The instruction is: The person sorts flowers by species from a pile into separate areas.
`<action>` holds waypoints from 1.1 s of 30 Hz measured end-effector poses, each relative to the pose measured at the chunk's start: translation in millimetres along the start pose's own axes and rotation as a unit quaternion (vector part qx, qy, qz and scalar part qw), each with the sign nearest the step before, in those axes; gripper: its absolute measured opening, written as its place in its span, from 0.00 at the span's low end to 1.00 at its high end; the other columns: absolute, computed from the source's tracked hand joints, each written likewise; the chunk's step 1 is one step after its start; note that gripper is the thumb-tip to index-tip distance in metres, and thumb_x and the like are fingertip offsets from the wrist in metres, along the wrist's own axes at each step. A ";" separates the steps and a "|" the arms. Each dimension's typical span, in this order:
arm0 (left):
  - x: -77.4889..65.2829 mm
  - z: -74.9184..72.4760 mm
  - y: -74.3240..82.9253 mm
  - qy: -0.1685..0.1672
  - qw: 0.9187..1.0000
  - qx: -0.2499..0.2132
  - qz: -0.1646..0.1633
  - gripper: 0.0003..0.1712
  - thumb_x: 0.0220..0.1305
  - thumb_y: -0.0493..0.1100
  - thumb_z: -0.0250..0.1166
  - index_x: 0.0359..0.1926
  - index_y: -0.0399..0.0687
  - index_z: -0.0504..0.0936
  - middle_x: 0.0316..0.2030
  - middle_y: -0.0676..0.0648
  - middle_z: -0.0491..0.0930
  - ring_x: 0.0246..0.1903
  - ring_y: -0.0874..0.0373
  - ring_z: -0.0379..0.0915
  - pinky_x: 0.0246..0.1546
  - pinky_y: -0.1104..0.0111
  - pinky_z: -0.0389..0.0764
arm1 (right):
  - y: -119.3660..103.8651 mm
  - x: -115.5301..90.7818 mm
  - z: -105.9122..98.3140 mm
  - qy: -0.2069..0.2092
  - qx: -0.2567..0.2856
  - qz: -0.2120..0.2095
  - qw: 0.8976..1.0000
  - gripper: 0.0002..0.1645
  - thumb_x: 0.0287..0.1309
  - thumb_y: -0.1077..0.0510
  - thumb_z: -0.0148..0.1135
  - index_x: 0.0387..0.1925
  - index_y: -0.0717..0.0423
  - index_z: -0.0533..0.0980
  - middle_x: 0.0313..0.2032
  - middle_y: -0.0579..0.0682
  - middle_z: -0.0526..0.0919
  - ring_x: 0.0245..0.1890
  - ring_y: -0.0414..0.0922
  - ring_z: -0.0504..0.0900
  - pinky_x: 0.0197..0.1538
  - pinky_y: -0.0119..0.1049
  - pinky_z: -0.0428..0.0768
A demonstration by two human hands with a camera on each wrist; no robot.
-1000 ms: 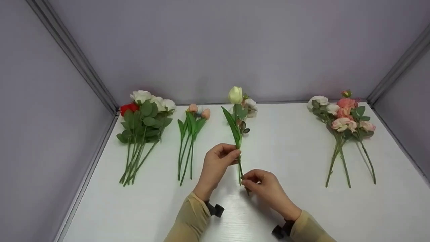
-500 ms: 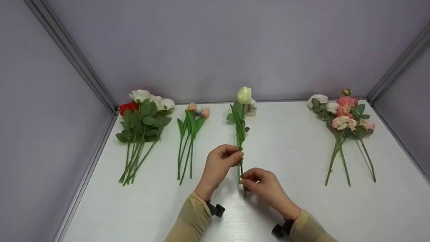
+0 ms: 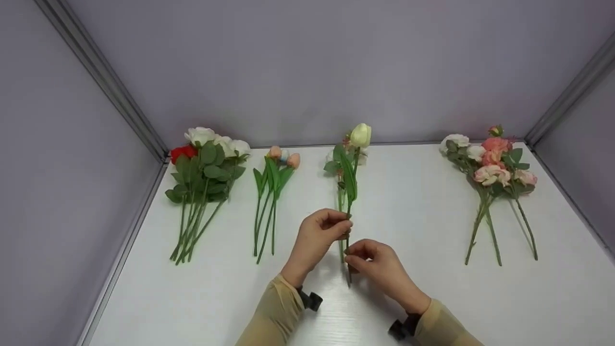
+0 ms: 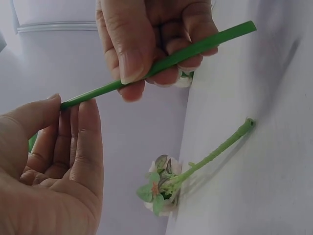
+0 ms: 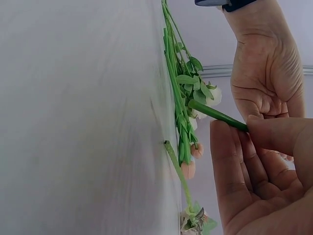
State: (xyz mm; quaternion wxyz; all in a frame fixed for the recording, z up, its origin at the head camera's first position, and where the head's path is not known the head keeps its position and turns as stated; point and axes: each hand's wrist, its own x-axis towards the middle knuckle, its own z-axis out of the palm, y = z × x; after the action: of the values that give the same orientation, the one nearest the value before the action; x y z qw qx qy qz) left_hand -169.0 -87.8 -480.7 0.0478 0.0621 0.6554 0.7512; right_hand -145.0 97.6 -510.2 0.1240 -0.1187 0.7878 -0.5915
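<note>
A pale yellow tulip (image 3: 361,135) with long green leaves is held above the table by both hands. My left hand (image 3: 318,236) pinches its stem just under the leaves. Lower down, my right hand (image 3: 377,264) pinches the same stem between thumb and fingers; the cut end (image 5: 198,106) sticks out past them in the right wrist view. Behind the tulip lies a white flower with green leaves (image 3: 332,166), its head partly hidden. That flower's stem (image 4: 215,152) rests on the table in the left wrist view.
White and red roses (image 3: 206,154) lie at the left of the white table (image 3: 408,206). Beside them are several peach tulips (image 3: 293,161). Pink, coral and white flowers (image 3: 495,163) lie at the right. Grey panels (image 3: 307,72) wall in the table at the back and sides.
The tulip's head has swung to the right, turning the stem from leaning left to leaning slightly right. My left hand has shifted slightly right; my right hand has barely moved.
</note>
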 end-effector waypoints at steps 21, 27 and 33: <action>13.7 -91.9 35.3 0.078 0.961 0.263 -0.043 0.14 0.68 0.46 0.71 0.50 0.43 0.85 0.41 0.47 0.83 0.40 0.53 0.80 0.41 0.59 0.83 | -1.8 -0.9 -16.8 0.000 -0.039 -0.010 0.999 0.16 0.70 0.50 0.66 0.48 0.58 0.83 0.37 0.57 0.86 0.35 0.50 0.85 0.41 0.40 0.85; 36.4 -130.4 31.6 0.102 0.907 0.398 -0.095 0.12 0.70 0.42 0.69 0.49 0.42 0.84 0.42 0.45 0.81 0.40 0.51 0.77 0.41 0.59 0.79 | 0.5 -4.1 -23.6 0.003 -0.064 -0.006 0.998 0.14 0.71 0.49 0.65 0.46 0.56 0.84 0.36 0.54 0.86 0.34 0.48 0.84 0.39 0.36 0.83; 54.1 -140.6 17.6 0.106 0.890 0.428 -0.116 0.08 0.70 0.40 0.67 0.46 0.40 0.84 0.43 0.41 0.83 0.41 0.48 0.78 0.43 0.56 0.80 | 0.7 -9.8 -24.5 -0.006 -0.071 -0.008 0.997 0.15 0.71 0.47 0.64 0.45 0.55 0.84 0.36 0.52 0.86 0.35 0.48 0.84 0.39 0.36 0.82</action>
State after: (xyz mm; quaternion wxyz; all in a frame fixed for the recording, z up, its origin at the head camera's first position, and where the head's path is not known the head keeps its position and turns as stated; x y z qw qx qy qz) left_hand -244.1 -219.5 -480.3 0.0339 -0.0804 0.9172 0.3888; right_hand -144.0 123.1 -503.8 0.1151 -0.1364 0.8262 -0.5343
